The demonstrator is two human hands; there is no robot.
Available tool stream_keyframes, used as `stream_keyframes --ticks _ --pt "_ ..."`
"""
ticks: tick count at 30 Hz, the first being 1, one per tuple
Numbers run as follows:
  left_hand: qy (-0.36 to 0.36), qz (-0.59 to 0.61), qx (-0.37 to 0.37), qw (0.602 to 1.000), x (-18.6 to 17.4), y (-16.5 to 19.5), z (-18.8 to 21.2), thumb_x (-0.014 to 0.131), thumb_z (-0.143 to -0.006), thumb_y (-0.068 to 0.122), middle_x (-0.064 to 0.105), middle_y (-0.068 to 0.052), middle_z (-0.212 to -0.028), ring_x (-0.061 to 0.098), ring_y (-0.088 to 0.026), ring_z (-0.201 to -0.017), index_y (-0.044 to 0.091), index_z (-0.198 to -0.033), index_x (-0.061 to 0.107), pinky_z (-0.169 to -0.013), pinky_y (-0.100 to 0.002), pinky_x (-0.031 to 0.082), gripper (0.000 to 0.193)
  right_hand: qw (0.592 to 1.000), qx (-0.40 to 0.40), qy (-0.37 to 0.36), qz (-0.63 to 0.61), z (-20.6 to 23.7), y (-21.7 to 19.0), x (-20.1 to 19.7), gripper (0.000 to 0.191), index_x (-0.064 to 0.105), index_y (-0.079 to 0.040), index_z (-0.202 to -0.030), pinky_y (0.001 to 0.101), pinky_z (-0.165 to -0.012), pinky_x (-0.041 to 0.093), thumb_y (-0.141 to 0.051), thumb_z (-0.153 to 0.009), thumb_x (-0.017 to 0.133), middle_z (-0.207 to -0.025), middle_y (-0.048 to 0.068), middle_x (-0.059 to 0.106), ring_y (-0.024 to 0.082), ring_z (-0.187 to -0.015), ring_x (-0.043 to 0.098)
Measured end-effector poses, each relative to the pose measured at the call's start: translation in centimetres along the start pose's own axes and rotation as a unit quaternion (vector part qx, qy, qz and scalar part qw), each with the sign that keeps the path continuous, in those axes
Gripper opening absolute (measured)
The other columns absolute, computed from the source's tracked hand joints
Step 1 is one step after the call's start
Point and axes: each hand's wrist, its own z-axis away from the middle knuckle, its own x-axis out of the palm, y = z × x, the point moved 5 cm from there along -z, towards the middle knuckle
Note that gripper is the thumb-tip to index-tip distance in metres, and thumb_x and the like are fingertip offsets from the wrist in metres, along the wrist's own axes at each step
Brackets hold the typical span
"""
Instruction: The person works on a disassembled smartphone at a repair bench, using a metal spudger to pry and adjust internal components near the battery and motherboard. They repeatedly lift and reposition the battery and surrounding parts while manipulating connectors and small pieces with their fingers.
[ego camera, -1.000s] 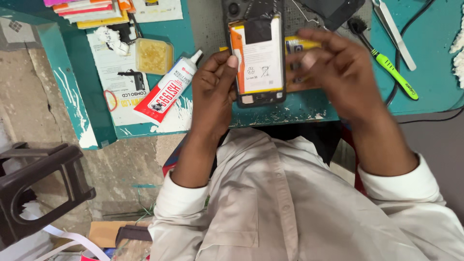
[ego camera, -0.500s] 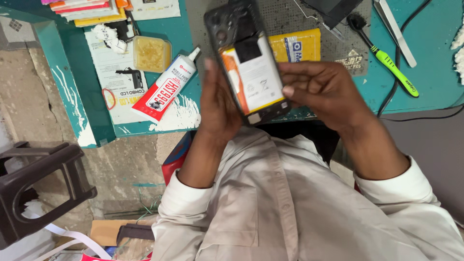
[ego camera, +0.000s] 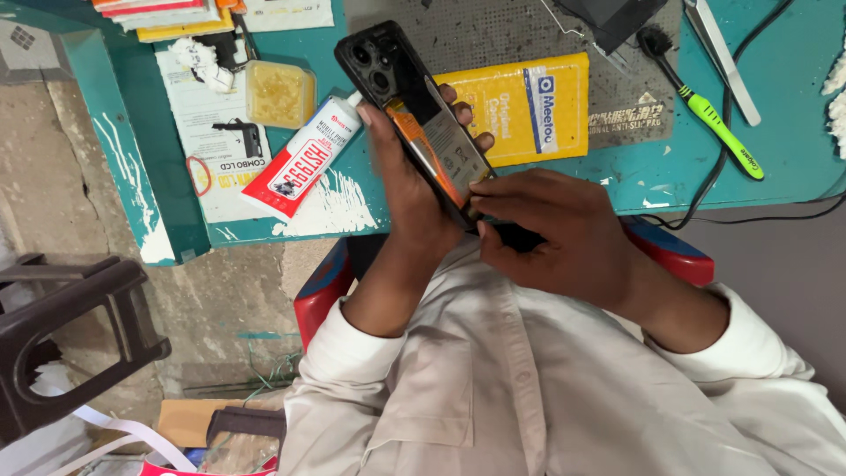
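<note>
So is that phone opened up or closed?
Opened up. The phone shows its bare battery and inner parts, held tilted in the left hand while the right hand touches its lower end.

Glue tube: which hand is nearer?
Left. The left hand, gripping the phone, sits just right of the glue tube; the right hand is farther, at the phone's lower end.

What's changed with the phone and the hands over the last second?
The opened phone has been lifted off the bench and tilted up on edge, camera end away. The left hand now grips it from behind; the right hand has shifted to its lower end. The glue tube, yellow packet and green toothbrush stayed put.
</note>
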Motion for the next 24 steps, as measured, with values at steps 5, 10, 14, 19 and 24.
stream_keyframes --ticks 5,10,14,19,24 --pt "0.003 0.044 0.016 0.999 0.9 -0.3 -0.2 0.044 -0.109 0.062 0.056 -0.008 -0.115 0.055 -0.017 -0.096 0.006 -0.125 0.052 -0.075 -0.033 0.05 0.059 0.999 -0.031 -0.013 0.032 -0.2 -0.6 -0.2 0.034 0.071 -0.002 -0.115 0.0343 -0.073 0.061 -0.011 -0.084 0.081 -0.111 0.015 0.072 0.028 -0.085 0.074" --pt "0.028 0.025 0.027 0.999 0.7 -0.7 -0.9 0.047 -0.108 0.059 0.055 -0.006 -0.113 0.053 -0.015 -0.093 0.006 -0.124 0.051 -0.07 -0.03 0.047 0.056 0.997 0.002 -0.055 0.063 -0.9 -1.0 -0.2 0.045 0.066 0.0 -0.124 0.0375 -0.065 0.059 -0.014 -0.083 0.08 -0.1 0.016 0.072 0.031 -0.076 0.072" --pt "0.046 0.005 0.024 0.999 0.4 -1.6 -0.9 0.048 -0.108 0.059 0.053 -0.005 -0.109 0.052 -0.013 -0.091 0.007 -0.123 0.051 -0.069 -0.027 0.046 0.053 0.992 0.049 -0.098 0.063 -1.3 -1.2 -0.2 0.049 0.066 0.001 -0.124 0.0394 -0.061 0.057 -0.016 -0.08 0.08 -0.093 0.017 0.072 0.032 -0.073 0.071" --pt "0.039 0.025 0.008 0.999 -0.1 -2.6 -1.1 0.046 -0.109 0.06 0.053 -0.006 -0.112 0.052 -0.013 -0.091 0.007 -0.125 0.05 -0.067 -0.027 0.045 0.056 0.992 0.066 -0.103 0.041 -1.9 -1.0 -1.0 0.035 0.072 -0.003 -0.112 0.0386 -0.061 0.057 -0.016 -0.081 0.079 -0.088 0.014 0.072 0.03 -0.07 0.072" --pt "-0.02 0.063 0.081 0.995 -0.1 -2.6 -0.9 0.038 -0.112 0.06 0.055 -0.011 -0.116 0.054 -0.018 -0.093 0.004 -0.131 0.049 -0.065 -0.029 0.048 0.061 0.997 0.035 -0.062 0.035 -2.1 -1.4 -1.3 0.034 0.071 -0.002 -0.111 0.0371 -0.065 0.058 -0.015 -0.081 0.081 -0.095 0.014 0.073 0.03 -0.077 0.073"
